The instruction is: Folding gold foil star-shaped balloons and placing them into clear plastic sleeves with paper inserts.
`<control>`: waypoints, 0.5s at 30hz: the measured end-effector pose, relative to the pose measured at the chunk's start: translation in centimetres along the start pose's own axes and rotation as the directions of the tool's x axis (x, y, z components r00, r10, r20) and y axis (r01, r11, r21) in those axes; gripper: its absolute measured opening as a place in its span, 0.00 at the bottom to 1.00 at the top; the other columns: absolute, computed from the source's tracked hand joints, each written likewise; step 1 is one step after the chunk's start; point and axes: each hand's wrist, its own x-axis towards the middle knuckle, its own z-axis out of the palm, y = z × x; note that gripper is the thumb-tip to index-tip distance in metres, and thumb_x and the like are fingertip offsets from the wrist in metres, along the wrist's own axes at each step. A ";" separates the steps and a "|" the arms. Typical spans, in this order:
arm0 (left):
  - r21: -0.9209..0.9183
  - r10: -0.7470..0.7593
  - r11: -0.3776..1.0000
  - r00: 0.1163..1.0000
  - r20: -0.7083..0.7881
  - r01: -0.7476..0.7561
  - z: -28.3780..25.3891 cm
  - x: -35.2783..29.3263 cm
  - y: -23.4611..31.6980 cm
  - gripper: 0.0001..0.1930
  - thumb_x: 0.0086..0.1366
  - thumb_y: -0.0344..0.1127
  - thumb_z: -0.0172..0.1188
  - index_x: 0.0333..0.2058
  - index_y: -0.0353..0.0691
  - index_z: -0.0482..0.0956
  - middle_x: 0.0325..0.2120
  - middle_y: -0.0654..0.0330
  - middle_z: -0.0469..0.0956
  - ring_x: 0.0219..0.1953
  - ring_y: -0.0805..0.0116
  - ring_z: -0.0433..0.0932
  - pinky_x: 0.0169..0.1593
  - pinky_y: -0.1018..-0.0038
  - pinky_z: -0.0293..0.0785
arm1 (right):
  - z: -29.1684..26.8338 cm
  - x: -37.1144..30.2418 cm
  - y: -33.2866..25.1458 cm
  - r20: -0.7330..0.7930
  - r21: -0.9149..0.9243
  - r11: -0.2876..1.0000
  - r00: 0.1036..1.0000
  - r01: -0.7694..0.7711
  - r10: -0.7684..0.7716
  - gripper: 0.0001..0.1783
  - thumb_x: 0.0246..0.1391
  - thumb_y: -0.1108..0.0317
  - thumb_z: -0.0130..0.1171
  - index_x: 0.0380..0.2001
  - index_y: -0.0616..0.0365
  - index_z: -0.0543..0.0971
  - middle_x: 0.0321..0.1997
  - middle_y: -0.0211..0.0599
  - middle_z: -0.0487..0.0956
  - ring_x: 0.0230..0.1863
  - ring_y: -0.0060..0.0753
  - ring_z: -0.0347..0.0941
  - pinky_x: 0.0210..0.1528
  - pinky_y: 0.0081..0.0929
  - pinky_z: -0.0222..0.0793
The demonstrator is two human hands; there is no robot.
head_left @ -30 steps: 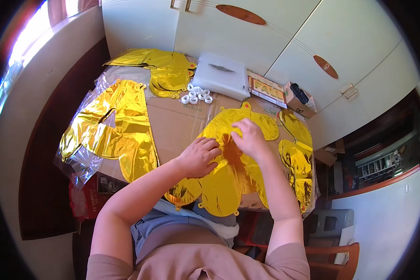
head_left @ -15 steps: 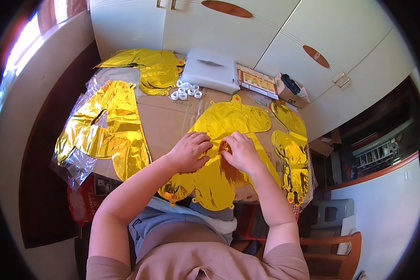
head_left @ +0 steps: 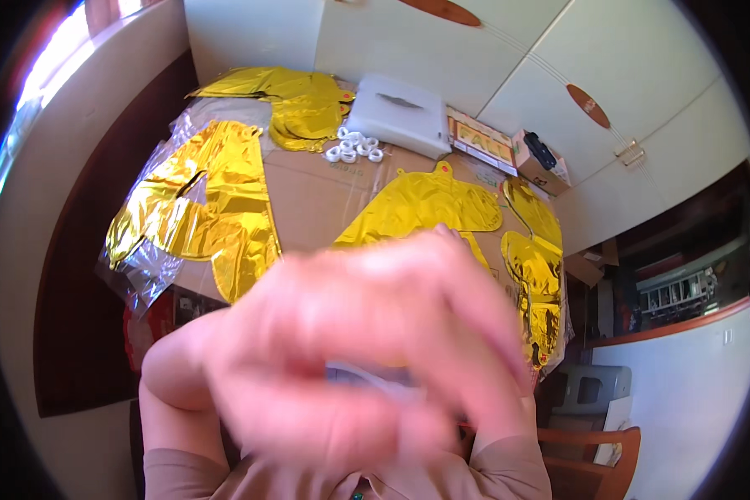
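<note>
My left hand (head_left: 325, 304) is raised close in front of the view, large and smeared by motion; whether it grips anything does not show. Behind it and to the right, my right hand (head_left: 493, 329) is mostly covered, its fingers blurred or hidden. Beyond both hands lies a flat gold foil balloon (head_left: 429, 200), uninflated, with a red-marked tab at its top. The hands cover its lower part.
Other gold foil balloons lie on the cardboard-covered table (head_left: 308, 196): a creased one (head_left: 225, 200) left, a stack (head_left: 304, 108) far left, more (head_left: 535, 267) right. Several white rings (head_left: 354, 146), a translucent plastic case (head_left: 400, 117) and small boxes (head_left: 482, 143) stand at the back.
Both hands were on the middle gold balloon; now they are up off it, the left one close before the view. The view has shifted slightly, so the table sits a little higher and further right.
</note>
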 end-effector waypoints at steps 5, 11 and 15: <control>-0.163 0.124 0.982 0.983 0.138 -0.101 3.8 0.4 3.9 0.07 0.66 0.31 0.61 0.41 0.38 0.81 0.42 0.54 0.79 0.46 0.58 0.78 0.51 0.65 0.73 | -0.8 -0.2 -0.6 0.004 0.020 1.000 1.000 -0.009 0.009 0.18 0.47 0.59 0.67 0.41 0.52 0.79 0.42 0.39 0.73 0.48 0.47 0.71 0.51 0.43 0.66; -0.169 0.134 0.979 0.981 0.139 -0.110 5.3 0.0 4.4 0.07 0.65 0.31 0.61 0.41 0.38 0.81 0.42 0.53 0.79 0.46 0.58 0.78 0.51 0.64 0.73 | -1.1 0.3 -0.9 0.057 0.014 1.000 0.998 -0.027 0.026 0.19 0.49 0.59 0.67 0.44 0.52 0.78 0.44 0.41 0.74 0.51 0.49 0.71 0.54 0.42 0.67; -0.177 0.134 0.978 0.984 0.119 -0.112 5.7 -0.6 4.1 0.07 0.65 0.31 0.61 0.40 0.38 0.81 0.42 0.53 0.79 0.46 0.57 0.78 0.51 0.64 0.73 | -0.9 0.4 -0.7 0.041 0.021 1.000 0.999 -0.011 0.010 0.20 0.48 0.59 0.67 0.44 0.53 0.78 0.44 0.41 0.74 0.51 0.49 0.71 0.56 0.42 0.66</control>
